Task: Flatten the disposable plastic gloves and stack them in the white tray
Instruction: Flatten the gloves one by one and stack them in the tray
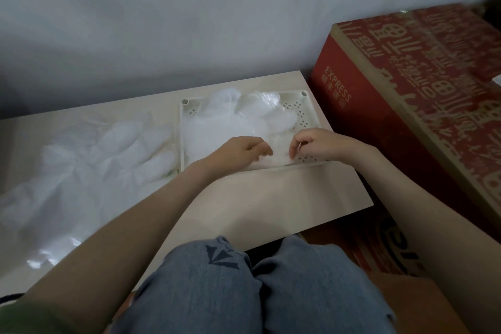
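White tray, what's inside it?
Clear plastic gloves lie in the white tray, left hand and right hand pinching the near edge. They hide most of its floor; count unclear.

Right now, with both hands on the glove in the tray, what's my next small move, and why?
Probably slide the left hand and right hand apart, smoothing the glove flat in the tray. Both pinch its near end close together, and the plastic between them looks bunched. More loose gloves wait on the table.

White perforated tray [303, 114], red box [401, 106]
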A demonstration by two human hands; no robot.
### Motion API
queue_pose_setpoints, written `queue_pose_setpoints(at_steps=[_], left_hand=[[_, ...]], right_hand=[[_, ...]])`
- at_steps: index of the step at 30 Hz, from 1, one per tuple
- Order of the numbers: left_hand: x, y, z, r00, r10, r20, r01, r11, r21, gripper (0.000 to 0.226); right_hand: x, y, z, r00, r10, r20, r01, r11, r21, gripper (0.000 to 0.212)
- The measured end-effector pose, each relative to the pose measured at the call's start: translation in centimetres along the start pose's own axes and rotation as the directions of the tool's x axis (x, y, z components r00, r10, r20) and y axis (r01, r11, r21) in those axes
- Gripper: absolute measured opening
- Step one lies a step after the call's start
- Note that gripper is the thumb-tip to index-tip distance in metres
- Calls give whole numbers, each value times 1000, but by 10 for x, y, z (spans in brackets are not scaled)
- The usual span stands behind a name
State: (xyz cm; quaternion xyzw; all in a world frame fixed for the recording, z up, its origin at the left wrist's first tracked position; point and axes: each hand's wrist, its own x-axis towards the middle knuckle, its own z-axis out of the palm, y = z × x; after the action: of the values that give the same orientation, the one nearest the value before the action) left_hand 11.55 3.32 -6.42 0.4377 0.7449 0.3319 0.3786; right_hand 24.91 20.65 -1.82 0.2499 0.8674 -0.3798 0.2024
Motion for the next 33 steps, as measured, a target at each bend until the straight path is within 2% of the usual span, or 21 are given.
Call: queue_pose_setpoints(at_steps=[3, 5, 9, 13, 16, 20, 25, 28, 33], left_hand=[[0, 2, 1, 995, 29, 100, -48, 979, 199, 33], [0, 2, 1, 988, 42, 150, -81, 961, 263, 33], [0, 2, 1, 983, 57, 173, -104, 957, 272, 32], [-1, 4, 1, 982, 68, 178, -116, 955, 273, 31], [-5, 6, 0, 987, 112, 114, -138, 959, 248, 28], [-11, 3, -5, 983, 185, 2, -182, 964, 194, 21], [-21, -8, -20, 977, 200, -75, -175, 952, 252, 24], [-26, -16, -27, 979, 180, -96, -146, 947, 287, 26], [-40, -24, -35, 983, 151, -107, -104, 928, 358, 28]], right_hand=[[-4, 1, -2, 999, 29, -34, -29, 1000, 5, 24], [-6, 3, -3, 997, 49, -55, -49, 999, 2, 22], [-10, 5, -5, 983, 72, -170, -64, 997, 50, 19], [-12, -2, -9, 958, -12, -286, 23, 999, 37, 15], [-13, -10, -8, 947, -69, -313, 80, 997, 22, 16], [-7, -18, -2, 955, -109, -275, 109, 994, -15, 26], [0, -25, 5, 972, -131, -197, 119, 990, -72, 35], [1, -26, 5, 976, -119, -180, 107, 991, -77, 31], [0, -20, 5, 984, -25, -174, -18, 971, -240, 13]])
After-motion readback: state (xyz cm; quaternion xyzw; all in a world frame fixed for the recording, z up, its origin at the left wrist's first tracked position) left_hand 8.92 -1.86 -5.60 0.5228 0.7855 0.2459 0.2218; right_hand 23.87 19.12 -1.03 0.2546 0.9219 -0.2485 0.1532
